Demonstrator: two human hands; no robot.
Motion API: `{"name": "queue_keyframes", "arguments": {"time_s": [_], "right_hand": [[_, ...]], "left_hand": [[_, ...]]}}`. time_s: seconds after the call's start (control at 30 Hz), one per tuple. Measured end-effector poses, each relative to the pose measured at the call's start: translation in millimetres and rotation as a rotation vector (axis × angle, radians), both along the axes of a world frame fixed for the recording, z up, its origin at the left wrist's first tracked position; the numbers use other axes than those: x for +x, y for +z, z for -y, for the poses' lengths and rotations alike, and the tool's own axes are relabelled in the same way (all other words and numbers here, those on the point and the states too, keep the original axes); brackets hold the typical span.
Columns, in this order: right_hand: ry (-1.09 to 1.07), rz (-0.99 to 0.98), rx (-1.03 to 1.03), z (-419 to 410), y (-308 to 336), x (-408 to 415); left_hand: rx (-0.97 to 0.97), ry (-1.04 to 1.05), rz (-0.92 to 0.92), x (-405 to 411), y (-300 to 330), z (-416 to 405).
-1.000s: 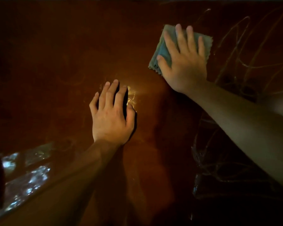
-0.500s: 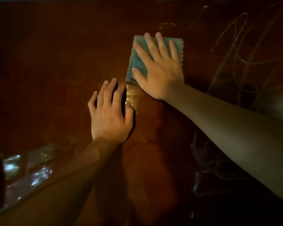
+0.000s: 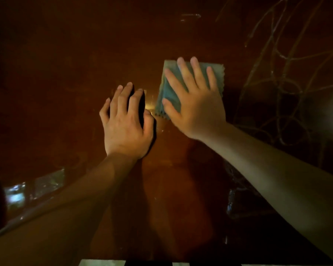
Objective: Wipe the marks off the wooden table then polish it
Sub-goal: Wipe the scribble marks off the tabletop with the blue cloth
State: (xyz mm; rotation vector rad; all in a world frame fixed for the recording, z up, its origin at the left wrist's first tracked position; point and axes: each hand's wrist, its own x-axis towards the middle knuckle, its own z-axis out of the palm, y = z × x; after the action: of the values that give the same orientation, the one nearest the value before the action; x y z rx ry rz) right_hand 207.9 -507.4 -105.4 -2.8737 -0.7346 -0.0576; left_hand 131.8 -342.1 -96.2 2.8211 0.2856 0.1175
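Blue-green cloth [image 3: 168,93] lies pinned under the flat, spread right hand [image 3: 195,104] mid-wipe on the wooden desk [image 3: 65,73], left hand [image 3: 126,127] resting flat, empty, while scribbled marks [image 3: 277,83] farther right likely need attention next.

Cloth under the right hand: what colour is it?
Pale blue-green, with a zigzag-cut edge; the cloth shows best in the head view.

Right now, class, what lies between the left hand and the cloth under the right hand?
In the head view, only a narrow strip of bare table with a bright glare spot separates the left hand from the cloth.
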Motion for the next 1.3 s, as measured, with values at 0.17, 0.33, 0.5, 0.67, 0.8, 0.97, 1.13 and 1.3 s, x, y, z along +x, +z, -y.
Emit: {"name": "queue_keyframes", "arguments": {"time_s": [0.17, 0.33, 0.5, 0.67, 0.8, 0.97, 1.13, 1.3], "right_hand": [[-0.05, 0.005, -0.062, -10.5, -2.5, 31.4], [-0.058, 0.054, 0.014, -2.6, -4.6, 2.0], [-0.074, 0.006, -0.017, -0.1, -3.0, -16.3], [-0.056, 0.06, 0.016, -3.7, -5.0, -1.7], [-0.081, 0.105, 0.019, -8.2, -6.7, 14.7], [-0.097, 0.044, 0.003, -7.9, -2.5, 10.8], [-0.1, -0.009, -0.049, -3.6, -3.7, -19.4], [-0.098, 0.022, -0.038, -8.1, -2.4, -3.7]], "left_hand": [[0.001, 0.002, 0.006, -0.3, 1.3, 0.3], [-0.004, 0.0, 0.013, -0.3, -0.4, -1.1], [-0.001, -0.005, 0.02, -0.1, 0.2, -0.5], [-0.008, -0.006, 0.028, -1.3, -0.8, -0.8], [-0.007, -0.005, 0.03, -0.7, -1.6, -0.8], [-0.004, -0.011, 0.044, -0.3, -3.6, -1.5], [-0.001, -0.009, 0.037, -0.5, -3.1, -1.6], [-0.005, -0.015, 0.038, -0.2, -4.3, -2.0]]}}
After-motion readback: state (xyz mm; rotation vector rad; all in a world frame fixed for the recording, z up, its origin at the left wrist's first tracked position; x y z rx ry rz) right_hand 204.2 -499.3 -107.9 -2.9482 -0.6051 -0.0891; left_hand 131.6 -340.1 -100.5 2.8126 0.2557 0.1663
